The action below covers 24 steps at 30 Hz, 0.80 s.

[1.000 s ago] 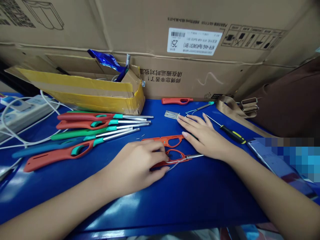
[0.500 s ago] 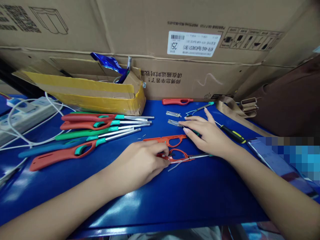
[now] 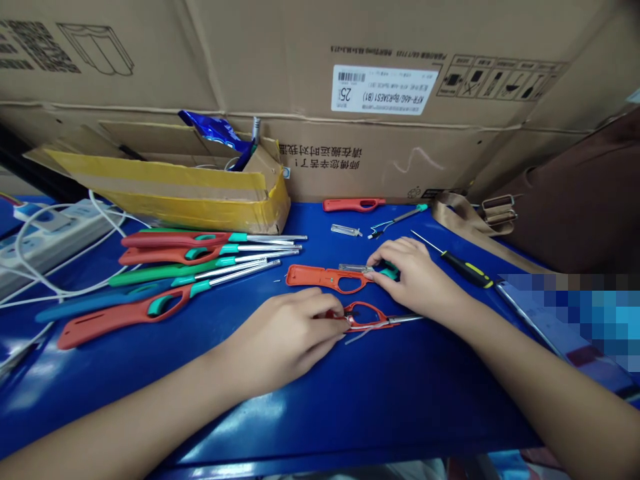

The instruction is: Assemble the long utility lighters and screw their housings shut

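My left hand (image 3: 290, 333) is closed around the handle end of an opened red lighter casing (image 3: 381, 311). Its metal tube (image 3: 406, 319) points right, and a thin pale tube (image 3: 361, 335) sticks out below the trigger loop. Between thumb and fingertips, my right hand (image 3: 415, 275) pinches a clear plastic fuel tank (image 3: 350, 267). That tank is just above the other red casing half (image 3: 313, 275), which lies with its inner side up. A teal trigger piece (image 3: 389, 271) shows beside the right fingers. Farther back lies a second clear tank (image 3: 346, 231).
Several long-nosed lighters (image 3: 170, 257) lie at left, by a white power strip (image 3: 55, 230) and a taped carton (image 3: 200, 200). At the back are a red casing (image 3: 354, 204) and a wired nozzle (image 3: 407, 215). A screwdriver (image 3: 465, 268) and a phone (image 3: 550, 327) lie right.
My right hand has taken hold of the nearer clear tank and brought it down toward the loose casing half. My left hand and the casing it holds have shifted slightly right.
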Available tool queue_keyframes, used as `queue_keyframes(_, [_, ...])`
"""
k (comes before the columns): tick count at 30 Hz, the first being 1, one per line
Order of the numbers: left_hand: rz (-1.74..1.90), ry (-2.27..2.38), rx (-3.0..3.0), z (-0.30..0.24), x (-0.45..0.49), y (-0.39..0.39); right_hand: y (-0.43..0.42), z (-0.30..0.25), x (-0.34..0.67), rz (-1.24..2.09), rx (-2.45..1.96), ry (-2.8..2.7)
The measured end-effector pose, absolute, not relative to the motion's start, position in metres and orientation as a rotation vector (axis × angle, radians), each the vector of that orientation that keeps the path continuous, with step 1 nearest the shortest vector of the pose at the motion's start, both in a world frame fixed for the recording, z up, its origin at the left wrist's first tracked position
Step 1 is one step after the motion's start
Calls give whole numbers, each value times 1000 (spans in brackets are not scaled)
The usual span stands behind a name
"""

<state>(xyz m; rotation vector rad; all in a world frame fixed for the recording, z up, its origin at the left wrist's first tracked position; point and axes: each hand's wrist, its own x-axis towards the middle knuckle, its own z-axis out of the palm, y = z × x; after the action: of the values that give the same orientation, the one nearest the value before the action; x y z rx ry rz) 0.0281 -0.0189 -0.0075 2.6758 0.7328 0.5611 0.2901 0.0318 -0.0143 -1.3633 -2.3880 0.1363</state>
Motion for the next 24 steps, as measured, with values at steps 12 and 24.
queue_keyframes(12, [719,837,2638,0,27,-14,32,-14,291,209,-1404,-2305])
queue_keyframes(24, [680,1043,2653,2,21,-7,30,11,322,342,-1472,-2524])
